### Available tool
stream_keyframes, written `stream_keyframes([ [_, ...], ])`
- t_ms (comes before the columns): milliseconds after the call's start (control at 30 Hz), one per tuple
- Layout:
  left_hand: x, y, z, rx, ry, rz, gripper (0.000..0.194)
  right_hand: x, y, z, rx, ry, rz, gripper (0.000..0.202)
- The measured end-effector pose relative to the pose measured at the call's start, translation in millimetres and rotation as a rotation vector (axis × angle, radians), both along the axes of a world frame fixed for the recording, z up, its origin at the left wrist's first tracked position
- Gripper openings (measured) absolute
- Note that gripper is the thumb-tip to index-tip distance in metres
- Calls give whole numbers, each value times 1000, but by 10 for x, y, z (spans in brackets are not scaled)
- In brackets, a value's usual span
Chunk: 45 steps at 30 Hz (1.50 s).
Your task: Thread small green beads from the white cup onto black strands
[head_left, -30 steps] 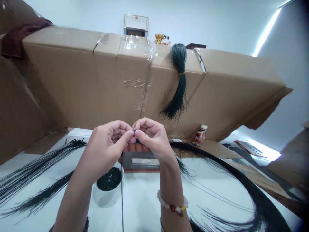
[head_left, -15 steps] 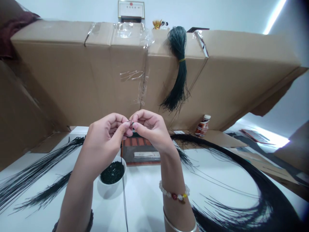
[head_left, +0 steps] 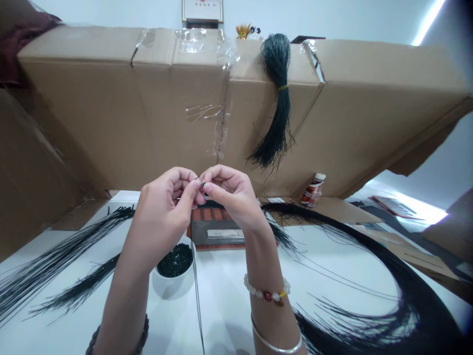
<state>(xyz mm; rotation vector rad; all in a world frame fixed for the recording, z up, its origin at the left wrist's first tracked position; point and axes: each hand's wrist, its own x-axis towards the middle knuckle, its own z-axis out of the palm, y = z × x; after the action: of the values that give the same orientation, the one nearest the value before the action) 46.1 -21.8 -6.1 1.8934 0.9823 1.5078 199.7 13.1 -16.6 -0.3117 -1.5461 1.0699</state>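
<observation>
My left hand [head_left: 164,209] and right hand [head_left: 231,195] pinched a thin, dark strand [head_left: 198,296] between them; below, it hung doubled and almost straight.

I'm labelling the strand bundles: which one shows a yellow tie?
The dark green bundle hanging over the cardboard edge. A yellow tie circles it; none shows on the other bundles, which lie on the white table.

white bowl [head_left: 170,287]: on worktop [head_left: 221,291], dark bits [head_left: 175,260] inside | left hand [head_left: 166,202]: above bowl | right hand [head_left: 232,195]: above bowl's right, fingertips meeting left's | dark strand [head_left: 197,296]: pinched, hanging past bowl's right rim | black bundle [head_left: 424,305]: well right of bowl
</observation>
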Motion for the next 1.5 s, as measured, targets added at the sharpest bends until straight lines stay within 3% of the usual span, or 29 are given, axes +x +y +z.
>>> stream_keyframes([
  [300, 57, -103, 41, 111, -111, 57, 13, -155, 43, -17, -49, 199, 83, 11],
  [433, 117, -166, 59, 139, -166, 156, 10, -250, 42, -13, -135, 300, 164, 13],
  [700, 132, -77, -20, 344, -249, 173, 5, -304, 14, -8, -191, 397, 249, 10],
  [1067, 142, -70, -4, 288, -272, 173, 4, -299, 60, -39, -180, 359, 180, 11],
  [1500, 143, -44, -20, 332, -255, 203, 6, -300, 64, -13, -162, 359, 221, 11],
])
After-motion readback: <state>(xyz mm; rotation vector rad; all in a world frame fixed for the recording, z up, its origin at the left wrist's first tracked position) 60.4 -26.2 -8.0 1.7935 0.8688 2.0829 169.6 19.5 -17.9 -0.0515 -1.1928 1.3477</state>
